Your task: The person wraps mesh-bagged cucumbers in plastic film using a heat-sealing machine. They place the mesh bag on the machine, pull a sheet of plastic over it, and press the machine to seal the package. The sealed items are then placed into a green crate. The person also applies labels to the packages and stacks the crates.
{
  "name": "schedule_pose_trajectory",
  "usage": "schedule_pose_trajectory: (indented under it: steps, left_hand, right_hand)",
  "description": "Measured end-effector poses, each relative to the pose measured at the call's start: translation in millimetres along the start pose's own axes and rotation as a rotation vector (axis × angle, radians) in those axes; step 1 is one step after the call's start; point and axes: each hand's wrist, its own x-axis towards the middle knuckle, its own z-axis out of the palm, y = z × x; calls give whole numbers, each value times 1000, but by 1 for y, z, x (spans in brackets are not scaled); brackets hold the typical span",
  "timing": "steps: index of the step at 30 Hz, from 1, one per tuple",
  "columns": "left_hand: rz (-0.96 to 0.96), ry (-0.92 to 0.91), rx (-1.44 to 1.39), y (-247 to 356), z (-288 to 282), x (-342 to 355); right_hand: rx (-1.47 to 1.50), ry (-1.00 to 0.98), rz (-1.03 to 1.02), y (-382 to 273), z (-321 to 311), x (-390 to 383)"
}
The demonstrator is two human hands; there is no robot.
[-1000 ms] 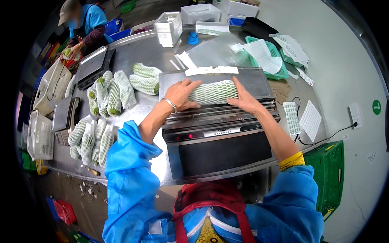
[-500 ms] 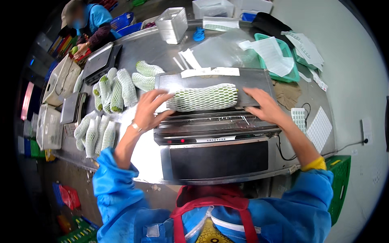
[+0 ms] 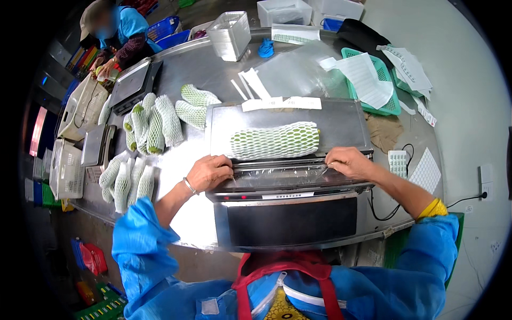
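Note:
A long green vegetable in white foam netting (image 3: pixel 275 141) lies across the dark flat top of a wrapping machine (image 3: pixel 346 125). My left hand (image 3: pixel 209 172) pinches the left end of a clear plastic film (image 3: pixel 277 173) at the machine's front slot. My right hand (image 3: pixel 349 162) pinches the film's right end. Both hands sit just in front of the netted vegetable without touching it.
Several more netted vegetables (image 3: pixel 152 125) lie in heaps on the steel table (image 3: pixel 186 69) to the left, others (image 3: pixel 125 178) nearer its edge. A scale (image 3: pixel 130 85), clear boxes (image 3: pixel 229 34), a green basket with papers (image 3: pixel 373 80) and label sheets (image 3: pixel 424 170) surround the machine. Another person (image 3: pixel 114 34) works at far left.
Both hands have left the netted vegetable and drawn back to the machine's front edge, where they now grip the film. The vegetable rests on the machine top.

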Motion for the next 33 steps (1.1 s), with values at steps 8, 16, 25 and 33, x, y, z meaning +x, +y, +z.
schedule_pose_trajectory:
  steps: [8, 16, 25, 33]
  left_hand:
    - [-628, 961, -1252, 42, -52, -14]
    - [-291, -185, -168, -34, -48, 53]
    - [-31, -384, -410, -50, -36, 82]
    - [-565, -213, -1442, 45, 10, -21]
  right_hand:
    - [1343, 621, 186, -62, -30, -11]
    - [-549, 150, -85, 11, -43, 57]
    - [-149, -20, 149, -1, -20, 63]
    - [391, -33, 485, -78, -4, -30]
